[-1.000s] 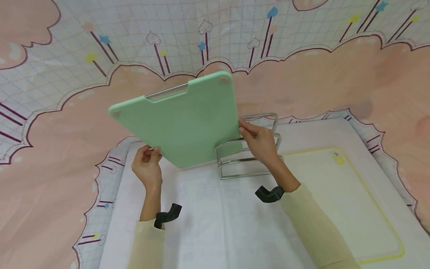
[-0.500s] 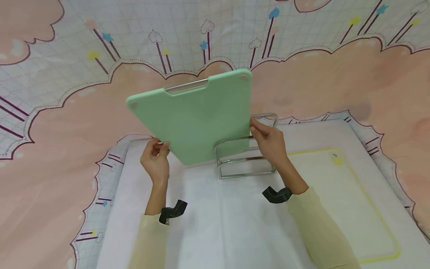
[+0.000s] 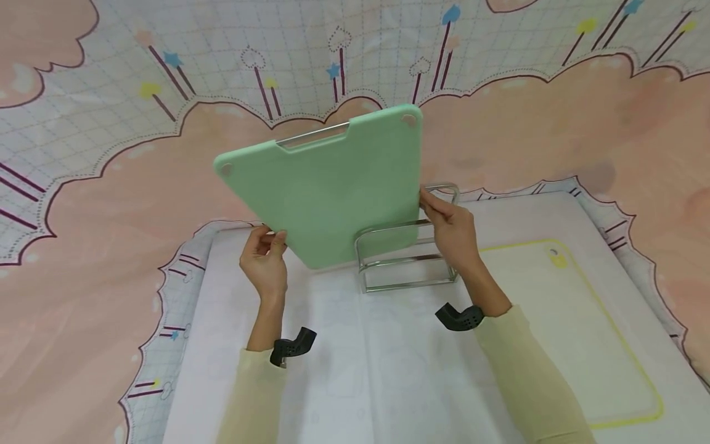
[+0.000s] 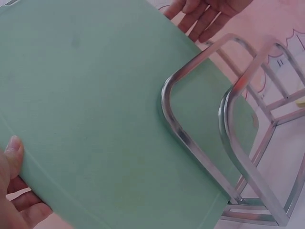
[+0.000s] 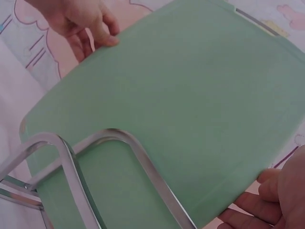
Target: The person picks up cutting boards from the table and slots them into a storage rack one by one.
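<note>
A green cutting board (image 3: 327, 191) with a metal handle bar along its top edge stands tilted, its lower right part inside a metal wire rack (image 3: 399, 261). My left hand (image 3: 265, 262) pinches its left edge between thumb and fingers. On the opposite edge, just above the rack, my right hand (image 3: 455, 234) grips the board. The left wrist view shows the board's lower corner between the rack's bent bars (image 4: 183, 138). In the right wrist view, the right-hand fingers (image 5: 257, 208) lie partly behind the board's edge.
A translucent board with a yellow rim (image 3: 624, 342) lies flat on the white table (image 3: 333, 370) to the right, partly under the right sleeve (image 3: 527, 370). Behind the table hangs a patterned cloth (image 3: 527, 135).
The board has shifted right, further into the rack, and both hands have moved right with it. Their hold on its edges is the same.
</note>
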`<state>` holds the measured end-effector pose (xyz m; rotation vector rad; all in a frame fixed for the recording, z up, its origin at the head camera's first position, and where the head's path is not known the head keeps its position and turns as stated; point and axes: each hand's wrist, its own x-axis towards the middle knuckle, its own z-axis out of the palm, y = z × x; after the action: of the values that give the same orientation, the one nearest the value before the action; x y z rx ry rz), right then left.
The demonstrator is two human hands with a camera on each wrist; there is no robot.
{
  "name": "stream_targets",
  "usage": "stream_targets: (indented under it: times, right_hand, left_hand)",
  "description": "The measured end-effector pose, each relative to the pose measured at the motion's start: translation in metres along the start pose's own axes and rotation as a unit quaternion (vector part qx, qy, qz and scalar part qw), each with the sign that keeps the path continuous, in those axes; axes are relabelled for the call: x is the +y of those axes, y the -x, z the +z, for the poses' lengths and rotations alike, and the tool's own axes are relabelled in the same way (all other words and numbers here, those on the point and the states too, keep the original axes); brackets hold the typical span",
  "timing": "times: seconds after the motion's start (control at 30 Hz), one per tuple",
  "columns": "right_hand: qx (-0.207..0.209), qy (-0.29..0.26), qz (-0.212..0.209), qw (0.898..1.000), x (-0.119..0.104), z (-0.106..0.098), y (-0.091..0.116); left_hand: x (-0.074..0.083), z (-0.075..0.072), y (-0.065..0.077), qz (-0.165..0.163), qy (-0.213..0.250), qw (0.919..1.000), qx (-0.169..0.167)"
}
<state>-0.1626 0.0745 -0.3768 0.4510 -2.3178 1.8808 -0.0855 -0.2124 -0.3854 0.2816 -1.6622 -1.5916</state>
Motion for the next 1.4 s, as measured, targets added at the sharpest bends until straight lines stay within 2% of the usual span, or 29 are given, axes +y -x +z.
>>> stream_targets:
  times: [0.23, 0.47, 0.7, 0.83, 1.07, 1.17, 1.4]
  right_hand:
    - [0.007, -0.015, 0.005, 1.0, 0.002, -0.01, 0.0]
    - [0.015, -0.037, 0.014, 0.999, 0.001, -0.016, -0.001]
    - [0.036, -0.037, 0.022, 0.998, -0.001, -0.023, -0.004]
    - [0.043, -0.03, 0.023, 0.998, -0.001, -0.029, -0.006]
    - [0.052, -0.055, 0.039, 0.996, 0.002, -0.034, -0.003]
    - [0.059, -0.05, 0.041, 0.996, 0.003, -0.036, -0.002]
    - [0.074, -0.055, 0.044, 0.995, 0.008, -0.045, -0.003]
  left_hand:
    - [-0.003, 0.009, 0.003, 0.002, 0.0, 0.9999, -0.015]
    - [-0.001, 0.015, 0.006, 0.002, -0.004, 0.9996, -0.027]
    - [0.003, 0.025, 0.007, 0.005, -0.001, 0.9994, -0.035]
    - [0.004, 0.03, 0.008, 0.012, -0.011, 0.999, -0.042]
    - [0.006, 0.034, 0.013, 0.028, -0.031, 0.9974, -0.058]
    - [0.007, 0.037, 0.015, 0.036, -0.032, 0.997, -0.06]
    - [0.009, 0.049, 0.018, 0.06, -0.046, 0.9949, -0.067]
